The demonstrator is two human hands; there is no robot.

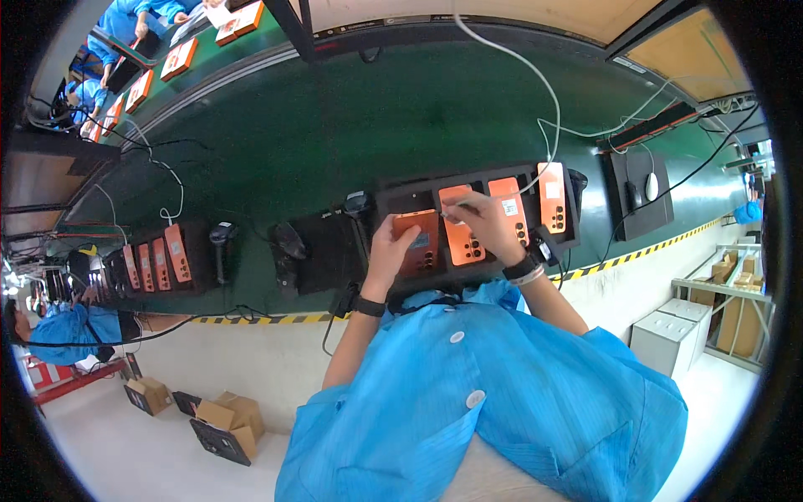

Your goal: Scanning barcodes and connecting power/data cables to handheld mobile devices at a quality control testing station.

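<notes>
My left hand (388, 254) is closed around an orange phone (425, 227), thumb across its back, with the camera lenses toward me. Beside it, my right hand (488, 221) pinches the end of a white cable (555, 107) close to the phone's upper edge. The plug itself is hidden by my fingers. Under both hands lies a black tray (400, 197). In it rest more orange phones, back up: one (457, 238) partly under my right hand, a second (505, 192) beyond it, and a third (552, 186) at the right end, each with a white label.
Handheld scanners (222, 244) lie left of the tray. Farther left stands another tray with several orange phones (159, 261), near a co-worker in blue (75, 331). A mouse (652, 186) sits on a black pad (661, 219) at right. Yellow-black tape (669, 243) marks the bench's near edge.
</notes>
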